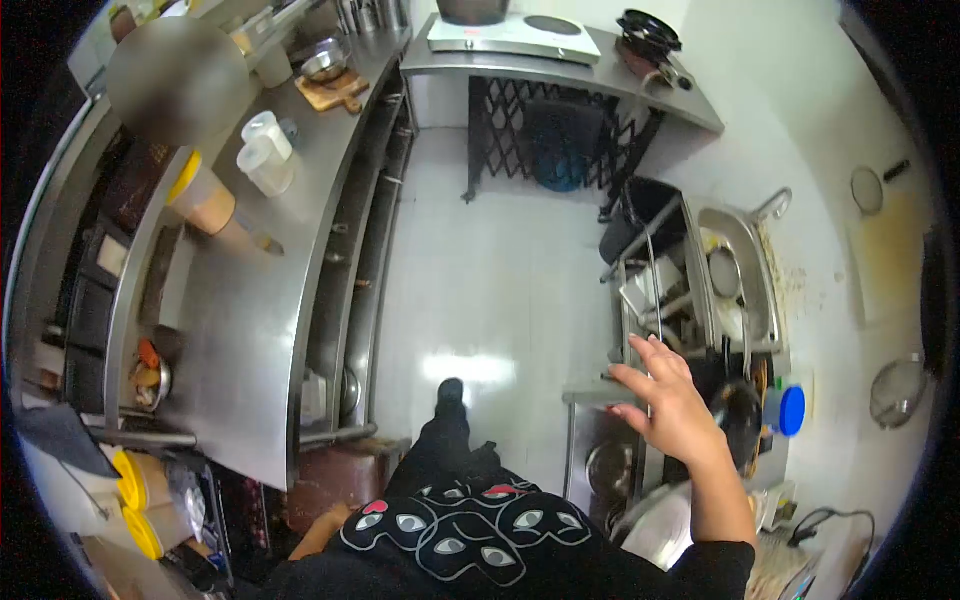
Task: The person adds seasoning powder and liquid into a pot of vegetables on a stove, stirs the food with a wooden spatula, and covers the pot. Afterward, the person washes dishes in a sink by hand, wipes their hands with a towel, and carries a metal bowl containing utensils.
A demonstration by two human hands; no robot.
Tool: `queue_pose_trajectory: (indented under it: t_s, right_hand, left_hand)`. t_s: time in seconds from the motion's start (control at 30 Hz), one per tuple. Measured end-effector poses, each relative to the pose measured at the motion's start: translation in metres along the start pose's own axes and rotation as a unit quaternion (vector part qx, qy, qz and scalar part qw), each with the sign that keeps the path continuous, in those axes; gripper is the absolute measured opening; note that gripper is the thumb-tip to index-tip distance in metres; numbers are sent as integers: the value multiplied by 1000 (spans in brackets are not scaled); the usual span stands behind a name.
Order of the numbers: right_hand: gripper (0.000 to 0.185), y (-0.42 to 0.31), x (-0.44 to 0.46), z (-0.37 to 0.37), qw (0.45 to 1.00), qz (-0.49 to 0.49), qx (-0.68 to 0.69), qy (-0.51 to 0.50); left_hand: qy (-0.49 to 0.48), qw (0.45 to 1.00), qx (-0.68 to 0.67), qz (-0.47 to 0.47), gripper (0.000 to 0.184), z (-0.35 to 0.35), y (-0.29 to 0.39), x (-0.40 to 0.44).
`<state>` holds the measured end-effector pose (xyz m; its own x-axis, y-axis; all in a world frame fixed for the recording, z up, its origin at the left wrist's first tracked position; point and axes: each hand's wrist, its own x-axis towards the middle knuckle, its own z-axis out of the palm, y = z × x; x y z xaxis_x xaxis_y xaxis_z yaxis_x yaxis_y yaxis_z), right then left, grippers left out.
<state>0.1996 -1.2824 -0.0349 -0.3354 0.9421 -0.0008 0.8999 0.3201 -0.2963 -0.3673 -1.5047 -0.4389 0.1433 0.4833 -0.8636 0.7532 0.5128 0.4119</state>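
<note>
My right hand [665,400] is raised at the right, palm down, its fingers spread with nothing in them. It appears over the edge of the shelving beside the sink [765,300], near a dark pan [738,420]. Low at the left of my body, my left hand [335,520] shows only in part next to a reddish-brown box [340,485]; its fingers are hidden.
A steel counter [250,330] at the left bears clear containers [265,165] and a wooden board [332,92]. Ahead, a white two-plate stove [515,38] stands on a steel table [690,108]. A black bin [640,215] stands by the sink.
</note>
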Motion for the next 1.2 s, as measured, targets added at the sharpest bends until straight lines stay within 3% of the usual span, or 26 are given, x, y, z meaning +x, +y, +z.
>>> queue_pose_trajectory:
  t_s: [0.07,0.1,0.13,0.2,0.23,0.27,0.3,0.33,0.37,0.43,0.5,0.6,0.67,0.77,0.87,1.03,1.13,1.17,1.2]
  right_hand:
    - [49,6,49,-1,1000,4,-2,-5]
    - [51,11,68,0,1000,11,0,0]
    - [51,19,86,3,999,38,18,11]
    - [53,34,107,14,995,83,51,23]
    - [53,43,116,19,992,111,59,24]
    - [54,50,125,24,988,139,68,23]
    - [54,55,135,26,982,162,91,26]
    - [53,60,145,27,975,186,115,27]
    - [53,69,152,30,974,199,105,26]
    - [53,93,165,36,970,227,86,30]
    - [51,111,182,30,965,241,90,46]
    - [52,158,213,32,951,266,139,79]
    - [50,188,247,24,961,256,74,79]
    - [45,245,314,19,957,267,92,62]
    - [45,256,415,-12,980,173,91,47]
    - [39,238,571,-36,997,-8,80,17]
    - [38,217,639,-37,992,-76,97,-9]
    - [37,208,652,-35,991,-87,102,-19]
    - [36,202,666,-30,988,-96,117,-21]
  left_hand:
    - [-22,980,-190,61,33,-31,54,3]
    - [-22,974,-211,84,33,-54,78,14]
    - [-13,978,-185,97,34,-84,103,27]
    - [46,978,154,137,34,-163,133,95]
    - [96,980,164,58,35,-199,183,107]
    - [142,964,197,106,38,-236,218,128]
    - [192,966,113,134,41,-274,276,120]
    - [185,961,139,154,42,-313,319,134]
    - [239,955,85,156,41,-341,368,132]
    - [292,917,109,250,39,-402,430,168]
    - [328,894,38,304,33,-452,484,200]
    - [412,847,19,335,31,-524,560,213]
    - [353,861,-254,264,32,-564,601,202]
    - [272,741,-561,250,35,-637,611,213]
    - [312,636,-661,249,40,-708,611,231]
    - [333,567,-720,225,52,-787,623,253]
    - [244,566,-750,238,59,-841,608,283]
    - [246,539,-769,240,62,-854,604,292]
    - [279,543,-759,228,53,-853,615,287]
